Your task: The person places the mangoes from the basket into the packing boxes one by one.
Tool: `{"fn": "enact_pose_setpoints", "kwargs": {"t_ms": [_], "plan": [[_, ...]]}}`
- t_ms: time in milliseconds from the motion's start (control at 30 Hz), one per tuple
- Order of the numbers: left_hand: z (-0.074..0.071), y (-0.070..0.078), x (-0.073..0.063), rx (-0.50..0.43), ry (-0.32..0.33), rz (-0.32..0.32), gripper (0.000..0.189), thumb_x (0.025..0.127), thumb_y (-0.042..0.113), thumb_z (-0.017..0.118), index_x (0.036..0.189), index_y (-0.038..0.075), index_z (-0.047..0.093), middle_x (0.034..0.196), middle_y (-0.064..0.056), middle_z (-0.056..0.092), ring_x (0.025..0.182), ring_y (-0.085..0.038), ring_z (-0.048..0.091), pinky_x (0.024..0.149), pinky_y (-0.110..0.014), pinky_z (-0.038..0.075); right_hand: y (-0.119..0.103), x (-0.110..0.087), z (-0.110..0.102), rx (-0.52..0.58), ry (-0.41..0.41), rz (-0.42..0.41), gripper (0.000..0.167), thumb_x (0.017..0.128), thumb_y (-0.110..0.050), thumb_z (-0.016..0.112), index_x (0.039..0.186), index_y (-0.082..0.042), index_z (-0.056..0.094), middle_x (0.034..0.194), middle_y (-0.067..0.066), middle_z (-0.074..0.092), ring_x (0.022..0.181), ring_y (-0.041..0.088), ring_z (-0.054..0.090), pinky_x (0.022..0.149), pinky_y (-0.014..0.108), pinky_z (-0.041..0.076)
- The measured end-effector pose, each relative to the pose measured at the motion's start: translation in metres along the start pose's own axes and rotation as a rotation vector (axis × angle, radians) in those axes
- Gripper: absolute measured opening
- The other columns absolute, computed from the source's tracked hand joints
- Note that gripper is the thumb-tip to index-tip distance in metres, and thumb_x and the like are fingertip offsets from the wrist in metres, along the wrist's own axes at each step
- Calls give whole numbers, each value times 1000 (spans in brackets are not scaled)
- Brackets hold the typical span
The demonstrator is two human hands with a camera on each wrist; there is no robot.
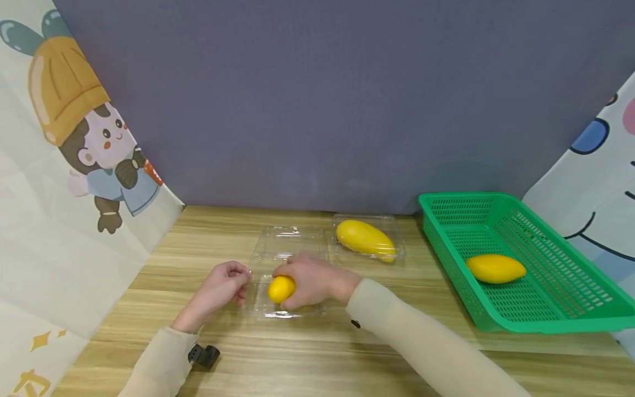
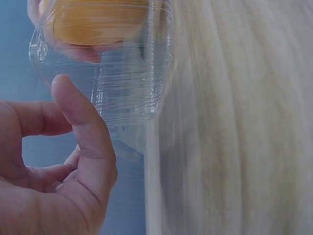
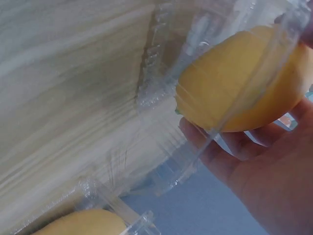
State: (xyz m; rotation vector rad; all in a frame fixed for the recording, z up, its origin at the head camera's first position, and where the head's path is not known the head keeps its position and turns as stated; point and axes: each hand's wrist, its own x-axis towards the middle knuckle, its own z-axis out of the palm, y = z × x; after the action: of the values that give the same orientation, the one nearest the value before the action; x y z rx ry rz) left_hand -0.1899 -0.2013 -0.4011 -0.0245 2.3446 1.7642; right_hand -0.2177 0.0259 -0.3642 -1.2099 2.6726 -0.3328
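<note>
A yellow mango [image 1: 281, 289] is at the near half of an unfolded clear plastic clamshell box [image 1: 294, 242]. My right hand [image 1: 313, 280] grips it from above, fingers curled round its side; in the right wrist view the box wall overlaps the mango [image 3: 230, 81]. The palm side of that hand [image 3: 274, 171] shows beneath the fruit there. My left hand [image 1: 225, 286] is beside the box's left edge, its fingers loosely bent. From the left wrist view, the left hand's thumb [image 2: 80, 115] overlaps the box corner, and nothing shows between thumb and fingers.
Behind and to the right, a second clear box [image 1: 389, 223] holds another mango [image 1: 364, 238]. A green slotted basket [image 1: 448, 264] on the right has one mango [image 1: 496, 268] in it. A dark grey panel [image 1: 307, 105] closes off the back of the wooden table [image 1: 278, 358].
</note>
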Motion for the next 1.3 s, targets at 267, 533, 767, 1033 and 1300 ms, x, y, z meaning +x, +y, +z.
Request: {"fn": "enact_pose_setpoints", "kwargs": {"t_ms": [267, 533, 767, 1033, 1300], "plan": [[1, 1, 0, 1, 0, -15, 22, 93, 6, 50, 107, -10, 51, 83, -20, 55, 62, -20, 52, 54, -29, 51, -1, 4, 5, -12, -19, 22, 57, 72, -49, 71, 123, -27, 59, 95, -11, 53, 85, 10, 46, 64, 25, 41], [2, 1, 1, -1, -4, -15, 22, 93, 6, 50, 107, -11, 51, 83, -21, 55, 62, -21, 53, 54, -30, 52, -3, 9, 9, -38, -16, 4, 62, 74, -51, 72, 127, -24, 57, 104, -9, 57, 89, 11, 47, 69, 26, 44], [2, 1, 1, -9, -11, -6, 22, 93, 6, 50, 107, -11, 51, 83, -21, 55, 62, -21, 52, 54, -31, 52, -4, 10, 13, -96, 35, -44, 63, 74, -52, 73, 127, -22, 57, 113, -8, 57, 96, 11, 49, 82, 29, 45], [2, 1, 1, -16, -12, -5, 22, 92, 6, 50, 107, -11, 50, 85, -21, 56, 62, -21, 53, 55, -32, 53, -4, 10, 14, -78, 31, -54, 59, 76, -43, 75, 127, -21, 57, 118, -7, 55, 107, 13, 48, 90, 30, 44], [1, 2, 0, -5, -5, -6, 22, 92, 5, 50, 106, -11, 51, 86, -22, 56, 62, -21, 53, 54, -31, 53, -3, 6, 7, 13, -30, -42, 62, 74, -20, 79, 130, -20, 55, 123, -6, 53, 113, 12, 46, 97, 31, 41]]}}
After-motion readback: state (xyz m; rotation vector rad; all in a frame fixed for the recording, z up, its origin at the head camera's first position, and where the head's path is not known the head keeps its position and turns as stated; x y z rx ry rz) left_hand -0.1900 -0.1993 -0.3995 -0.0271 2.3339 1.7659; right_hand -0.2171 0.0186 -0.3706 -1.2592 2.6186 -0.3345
